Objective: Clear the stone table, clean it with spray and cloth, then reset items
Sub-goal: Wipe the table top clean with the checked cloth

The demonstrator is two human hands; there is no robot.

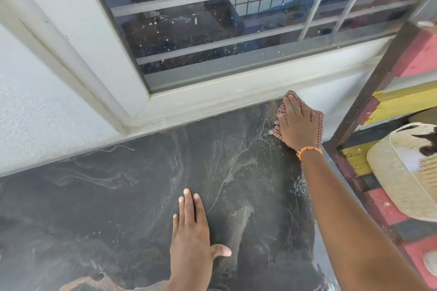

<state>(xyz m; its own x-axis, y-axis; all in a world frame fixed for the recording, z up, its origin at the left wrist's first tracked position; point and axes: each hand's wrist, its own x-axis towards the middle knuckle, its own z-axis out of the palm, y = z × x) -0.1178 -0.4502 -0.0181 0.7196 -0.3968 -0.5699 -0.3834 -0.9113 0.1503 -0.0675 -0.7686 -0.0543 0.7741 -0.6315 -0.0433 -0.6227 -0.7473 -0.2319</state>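
The dark stone table [106, 208] with pale veins fills the lower part of the view, its top bare. At its far right corner my right hand [298, 123] presses flat on a red-and-white checked cloth [318, 118], fingers straight and pointing toward the window sill. An orange bead bracelet sits on that wrist. My left hand [192, 231] rests flat on the stone near the front middle, fingers straight, thumb out to the right. No spray bottle is in view.
A white wall and window frame [132, 92] run along the table's back edge. Right of the table stands a dark metal post [369, 85]. A woven basket [402, 172] sits on the red, yellow and black floor below the right edge.
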